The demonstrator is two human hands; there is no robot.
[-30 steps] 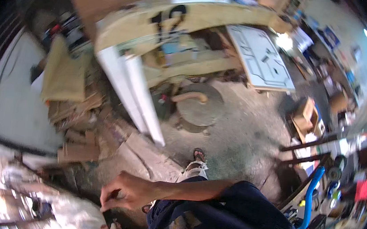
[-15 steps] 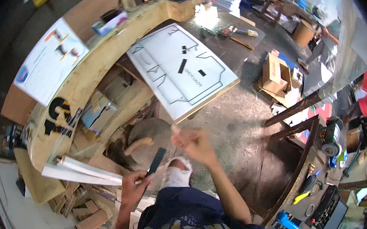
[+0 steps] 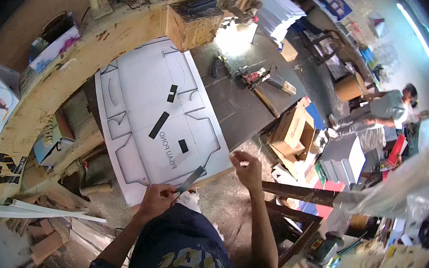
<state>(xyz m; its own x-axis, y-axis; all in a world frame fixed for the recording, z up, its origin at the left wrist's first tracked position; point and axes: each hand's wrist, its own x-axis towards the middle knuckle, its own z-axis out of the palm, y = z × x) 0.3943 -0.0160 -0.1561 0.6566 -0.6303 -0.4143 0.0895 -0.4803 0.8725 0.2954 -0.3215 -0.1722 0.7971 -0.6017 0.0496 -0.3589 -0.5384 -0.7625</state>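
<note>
A white board with dark outlines cut or drawn into it slopes across the dark table in front of me. Several short black pieces lie on it, among them a slim black bar near its middle. My left hand is closed on a flat dark strip, which points up and right over the board's near edge. At the board's right corner is my right hand, with thumb and fingers pinched together. Whatever is between those fingertips is too small to make out.
A curved wooden machine frame arches along the left. Tools, including a hammer, lie on the dark table beyond a bright lamp. Cardboard boxes stand right; another person is further back.
My view has shifted toward the board, which now appears nearer. The left hand with its strip has come over to the board's near edge, and my right hand has moved to its right corner.
</note>
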